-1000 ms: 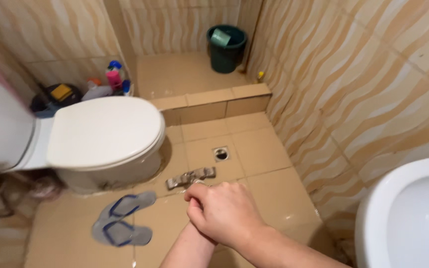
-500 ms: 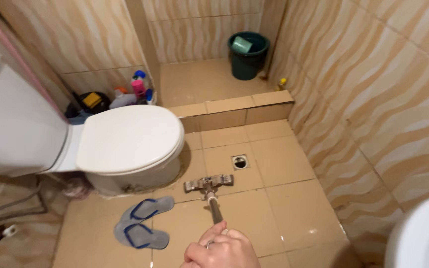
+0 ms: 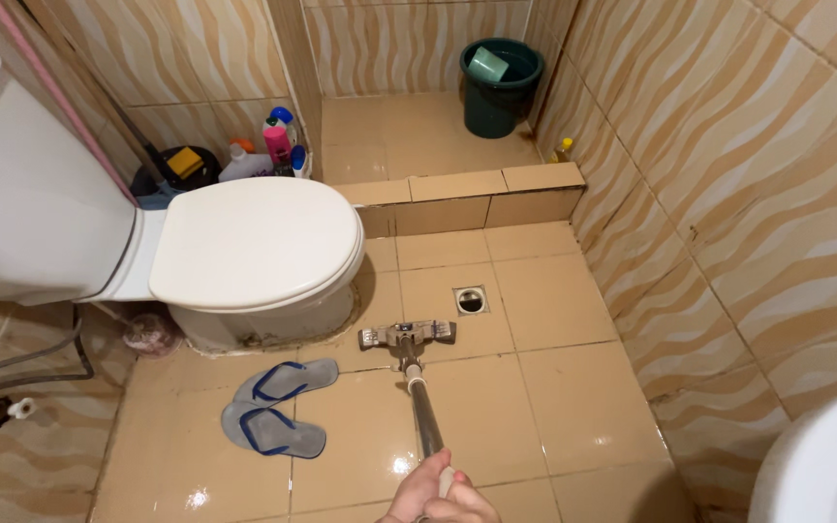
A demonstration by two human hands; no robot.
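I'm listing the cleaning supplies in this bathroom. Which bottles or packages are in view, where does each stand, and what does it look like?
Pink plastic bottle with blue cap: upright on the floor behind the white toilet, by the wall corner.
White plastic bottle with orange cap: left of the pink one, leaning.
Small blue and white bottle: right of the pink one.
Small yellow bottle: by the right wall, near the dark green bucket.
Labels too small to make out.

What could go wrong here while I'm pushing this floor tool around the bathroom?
The floor tiles shine as if wet, so slipping seems possible. The tool head sits close to the open floor drain and might catch on it. The flip-flops lie loose beside the handle and could be tripped over.
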